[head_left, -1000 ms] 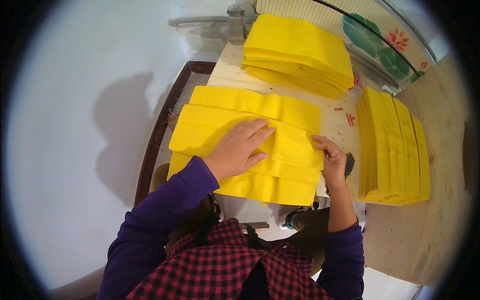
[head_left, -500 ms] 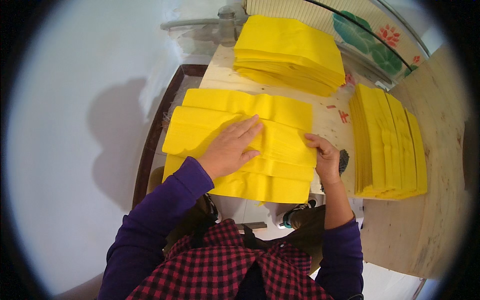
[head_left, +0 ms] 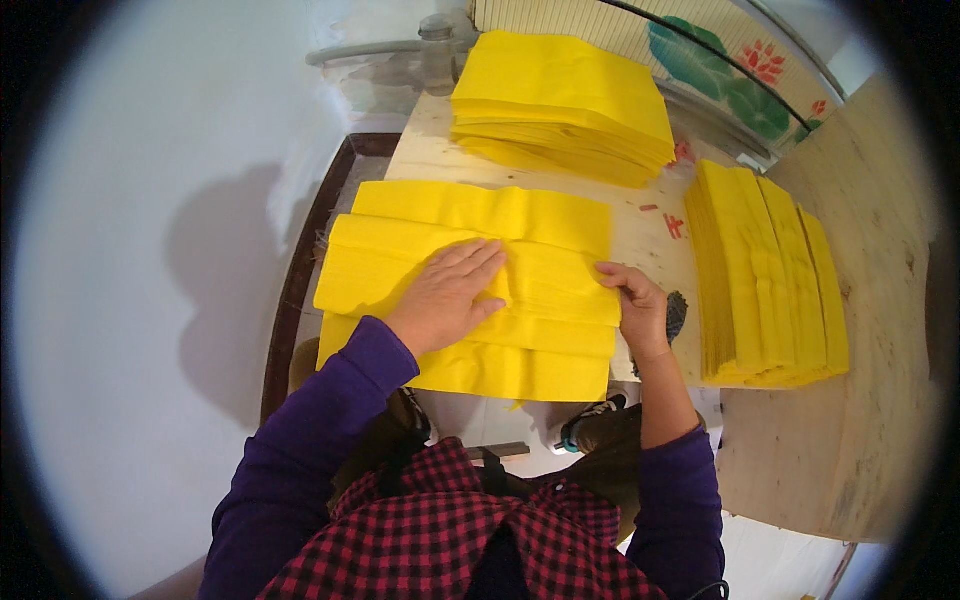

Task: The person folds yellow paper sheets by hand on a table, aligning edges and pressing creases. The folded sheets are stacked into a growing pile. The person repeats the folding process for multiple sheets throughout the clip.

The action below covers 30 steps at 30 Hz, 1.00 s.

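A folded yellow fabric sheet (head_left: 420,245) lies in front of me, its layers forming wide bands from side to side. My left hand (head_left: 450,290) rests flat on its middle, fingers stretched out and the thumb apart. At the sheet's right edge, my right hand (head_left: 638,300) has its fingers bent and pinches that edge; part of the grip is hidden. Beneath the folded part, more yellow fabric shows at the far and near sides. Whether several sheets lie under it I cannot tell.
A thick stack of yellow fabric (head_left: 560,85) sits farther back on the wooden table (head_left: 410,150). Another folded yellow stack (head_left: 745,270) is at the right. Red scraps (head_left: 673,226) and a dark patterned object (head_left: 676,318) lie between. A clear jar (head_left: 438,55) stands at the back left, near the wall.
The whole view has shifted slightly. Both hands keep nearly the same places on the fabric.
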Each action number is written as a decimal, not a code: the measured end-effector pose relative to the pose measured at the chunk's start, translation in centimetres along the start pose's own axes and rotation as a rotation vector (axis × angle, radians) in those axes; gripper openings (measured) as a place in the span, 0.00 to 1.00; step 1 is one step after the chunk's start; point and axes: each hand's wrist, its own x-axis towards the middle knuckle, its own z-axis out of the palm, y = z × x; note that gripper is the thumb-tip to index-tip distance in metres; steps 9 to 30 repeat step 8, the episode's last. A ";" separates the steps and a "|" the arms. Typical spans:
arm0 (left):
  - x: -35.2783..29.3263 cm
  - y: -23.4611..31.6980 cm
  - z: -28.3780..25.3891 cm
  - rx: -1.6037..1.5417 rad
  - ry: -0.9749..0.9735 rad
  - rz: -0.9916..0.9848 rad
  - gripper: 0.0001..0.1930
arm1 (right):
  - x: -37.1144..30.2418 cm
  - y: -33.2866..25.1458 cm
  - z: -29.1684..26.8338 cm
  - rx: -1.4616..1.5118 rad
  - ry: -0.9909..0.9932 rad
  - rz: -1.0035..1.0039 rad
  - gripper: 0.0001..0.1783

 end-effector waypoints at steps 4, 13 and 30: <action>0.0 0.1 0.0 0.022 0.013 -0.005 0.31 | -0.5 -1.3 -0.9 -0.159 -0.033 -0.038 0.12; -0.2 0.1 0.1 0.046 0.035 0.000 0.31 | -0.6 -2.0 -2.2 -0.141 0.078 0.067 0.14; -0.2 0.1 0.1 0.046 0.035 0.000 0.31 | -0.6 -2.0 -2.2 -0.141 0.078 0.067 0.14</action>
